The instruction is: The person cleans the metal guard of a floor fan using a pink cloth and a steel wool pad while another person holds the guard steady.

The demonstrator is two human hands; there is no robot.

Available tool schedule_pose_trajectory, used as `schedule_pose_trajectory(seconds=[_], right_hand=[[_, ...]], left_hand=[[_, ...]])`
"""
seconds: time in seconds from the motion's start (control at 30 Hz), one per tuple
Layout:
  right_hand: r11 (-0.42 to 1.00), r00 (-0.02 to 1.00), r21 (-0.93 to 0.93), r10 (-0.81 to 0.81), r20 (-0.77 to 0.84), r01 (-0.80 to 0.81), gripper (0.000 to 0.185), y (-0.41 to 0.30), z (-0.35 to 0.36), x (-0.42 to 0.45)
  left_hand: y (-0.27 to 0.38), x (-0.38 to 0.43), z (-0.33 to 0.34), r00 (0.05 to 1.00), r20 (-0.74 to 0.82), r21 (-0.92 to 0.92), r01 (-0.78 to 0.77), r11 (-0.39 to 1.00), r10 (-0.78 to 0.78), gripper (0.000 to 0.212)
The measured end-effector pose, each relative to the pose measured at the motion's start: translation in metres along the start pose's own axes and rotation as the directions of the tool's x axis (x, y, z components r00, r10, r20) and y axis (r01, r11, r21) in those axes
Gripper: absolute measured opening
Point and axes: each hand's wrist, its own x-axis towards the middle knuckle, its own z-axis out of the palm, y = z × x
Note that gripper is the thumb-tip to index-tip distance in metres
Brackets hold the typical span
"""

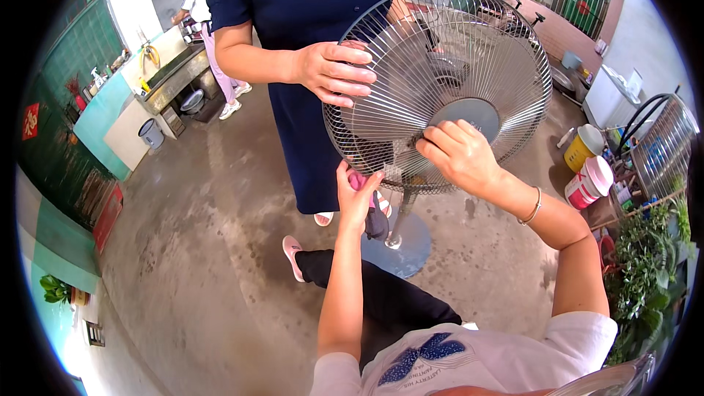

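Note:
A pedestal fan stands before me with its round metal wire guard (385, 126) tilted upward and a grey hub cap (467, 113) at the centre. My right hand (462, 157) is at the guard's front, fingers curled against the wires beside the hub cap; what lies between the fingertips is hidden. At the guard's lower left rim, my left hand (355, 201) holds a pink and dark cloth (377, 224), which hangs down below the thumb. Under the guard, the fan's pole (404, 212) runs down to a round blue-grey base (415, 247) on the floor.
Facing me, a person in dark blue rests a hand (338, 74) on the guard's left side. Another person (212, 49) stands by a stone sink (176, 74). Buckets (589, 179) and leafy plants (641, 275) line the right side. A grey bin (150, 133) stands left.

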Motion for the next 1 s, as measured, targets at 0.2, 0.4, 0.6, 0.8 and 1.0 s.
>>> schedule_pose_trajectory(seconds=[0.2, 0.4, 0.6, 0.8, 1.0], right_hand=[[1.0, 0.98, 0.017, -0.012, -0.2, 0.016, 0.017, 0.016, -0.023, 0.038], [0.99, 0.971, -0.138, -0.005, -0.238, -0.028, 0.015, 0.029, -0.004, 0.062], [0.996, 0.99, -0.01, -0.082, 0.112, 0.084, 0.016, -0.012, 0.011, -0.006], [0.997, 0.996, 0.023, -0.072, -0.047, 0.073, 0.015, -0.027, 0.011, 0.042], [0.982, 0.99, -0.132, -0.126, 0.061, 0.133, 0.015, -0.014, 0.017, 0.067]], left_hand=[[-0.003, 0.002, -0.003, 0.999, 0.021, -0.029, 0.025, 0.999, -0.025, 0.074], [0.008, -0.007, 0.006, 0.997, 0.018, -0.003, 0.073, 0.997, -0.073, 0.072], [-0.002, 0.003, 0.0, 0.999, 0.036, -0.06, 0.01, 0.998, -0.007, 0.072], [-0.003, 0.003, -0.006, 1.0, -0.001, 0.01, -0.003, 1.0, 0.003, 0.076], [-0.011, 0.007, -0.007, 0.999, 0.031, -0.043, -0.023, 0.999, 0.025, 0.08]])
